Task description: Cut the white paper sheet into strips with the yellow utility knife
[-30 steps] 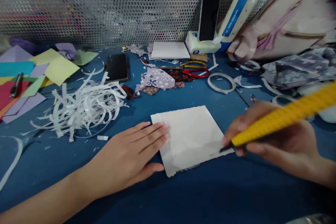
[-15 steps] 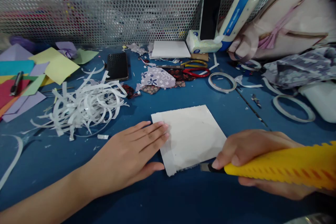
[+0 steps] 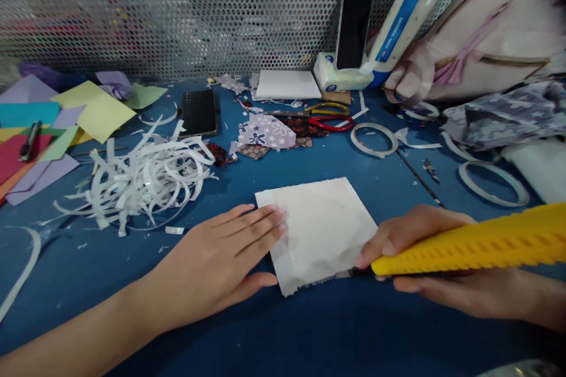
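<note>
A white square piece (image 3: 325, 230) lies on the blue table, its lower edge ragged. My left hand (image 3: 221, 253) is flat, its fingertips resting on the left side of the white piece and its thumb beside the lower left corner. In my right hand (image 3: 415, 235) is a yellow cutter (image 3: 481, 242), gripped with the fingers wrapped round it. The cutter's dark tip and short blade point left and meet the lower right edge of the white piece.
A heap of white strips (image 3: 148, 179) lies left of centre. Behind are a dark phone (image 3: 198, 113), fabric scraps (image 3: 267, 131) and red-handled scissors (image 3: 331, 123). Tape rolls (image 3: 374, 139) lie at right, below a pink bag (image 3: 490, 29). Coloured papers (image 3: 95, 109) cover the far left.
The cutter has moved slightly left and up with my right hand, so its blade now touches the white piece's lower edge. My left hand has stayed in place.
</note>
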A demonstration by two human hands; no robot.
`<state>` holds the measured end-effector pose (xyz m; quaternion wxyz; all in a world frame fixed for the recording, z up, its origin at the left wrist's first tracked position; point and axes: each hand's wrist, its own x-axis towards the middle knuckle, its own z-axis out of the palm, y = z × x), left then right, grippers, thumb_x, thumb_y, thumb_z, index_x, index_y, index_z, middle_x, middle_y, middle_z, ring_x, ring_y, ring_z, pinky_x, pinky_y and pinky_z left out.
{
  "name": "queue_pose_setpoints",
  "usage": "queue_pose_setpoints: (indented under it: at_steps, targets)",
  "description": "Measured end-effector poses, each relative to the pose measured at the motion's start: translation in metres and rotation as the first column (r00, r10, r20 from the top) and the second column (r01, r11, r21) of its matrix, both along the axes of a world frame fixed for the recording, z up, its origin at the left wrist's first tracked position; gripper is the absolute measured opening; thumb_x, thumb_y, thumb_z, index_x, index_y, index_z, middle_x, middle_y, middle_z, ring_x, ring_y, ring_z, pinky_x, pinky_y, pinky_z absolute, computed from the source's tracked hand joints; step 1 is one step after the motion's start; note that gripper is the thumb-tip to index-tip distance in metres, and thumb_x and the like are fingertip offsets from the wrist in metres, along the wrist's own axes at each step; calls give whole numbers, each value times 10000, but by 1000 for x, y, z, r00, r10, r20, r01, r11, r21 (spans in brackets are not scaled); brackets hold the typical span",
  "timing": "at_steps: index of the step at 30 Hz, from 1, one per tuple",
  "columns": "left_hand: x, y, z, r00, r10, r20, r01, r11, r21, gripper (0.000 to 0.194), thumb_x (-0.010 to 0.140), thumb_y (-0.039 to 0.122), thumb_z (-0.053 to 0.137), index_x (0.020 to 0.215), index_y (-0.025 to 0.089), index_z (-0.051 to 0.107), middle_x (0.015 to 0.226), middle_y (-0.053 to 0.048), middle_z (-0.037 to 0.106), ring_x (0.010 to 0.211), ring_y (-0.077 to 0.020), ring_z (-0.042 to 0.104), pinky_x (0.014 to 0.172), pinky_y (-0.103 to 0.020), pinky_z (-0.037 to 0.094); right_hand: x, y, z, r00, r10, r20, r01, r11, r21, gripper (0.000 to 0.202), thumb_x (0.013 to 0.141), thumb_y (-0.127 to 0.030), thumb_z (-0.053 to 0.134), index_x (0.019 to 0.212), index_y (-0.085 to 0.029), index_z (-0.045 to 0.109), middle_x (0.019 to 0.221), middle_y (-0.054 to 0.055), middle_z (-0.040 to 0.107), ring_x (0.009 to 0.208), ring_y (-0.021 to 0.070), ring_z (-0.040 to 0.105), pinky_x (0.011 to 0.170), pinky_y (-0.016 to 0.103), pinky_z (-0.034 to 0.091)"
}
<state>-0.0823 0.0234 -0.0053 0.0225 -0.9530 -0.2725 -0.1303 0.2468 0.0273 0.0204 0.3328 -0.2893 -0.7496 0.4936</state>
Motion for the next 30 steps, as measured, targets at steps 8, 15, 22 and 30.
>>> queue_pose_setpoints:
  at_steps: [8, 15, 22, 30]
  targets:
    - [-1, 0, 0, 1000, -7, 13, 7, 1000, -1, 502, 1129, 421, 302, 1462, 125, 532, 1574, -50, 492, 1475, -175, 433, 1298, -309, 109, -16, 5, 3, 967, -254, 31, 254, 967, 14, 174, 769, -213, 872, 889, -282, 766, 842, 2, 745, 697, 172, 772, 649, 204, 662]
    - [0, 0, -1, 1000, -7, 25, 7, 1000, 2, 502, 1127, 423, 308, 1460, 123, 535, 1553, -68, 518, 1456, -184, 465, 1289, -334, 195, -8, -4, 6, 1000, 9, -4, -8, 993, 122, 426, 794, -109, 817, 1128, -329, 667, 933, 21, 811, 810, 209, 800, 706, 259, 658]
    - [-1, 0, -1, 1000, -10, 22, 11, 1000, -6, 514, 1125, 425, 307, 1465, 111, 531, 1541, -98, 524, 1457, -209, 469, 1278, -373, 254, -10, -5, 2, 999, 22, 33, -28, 977, 210, 355, 800, -196, 821, 1098, -330, 683, 879, 23, 830, 754, 203, 808, 704, 247, 643]
    - [0, -1, 3, 1000, -2, 13, 2, 1000, 0, 526, 1128, 438, 291, 1448, 109, 548, 1533, -87, 531, 1441, -207, 490, 1277, -367, 254, -6, -4, -1, 1000, 19, -10, -18, 991, 136, 389, 808, -136, 812, 1120, -323, 676, 950, 35, 823, 822, 200, 808, 761, 238, 652]
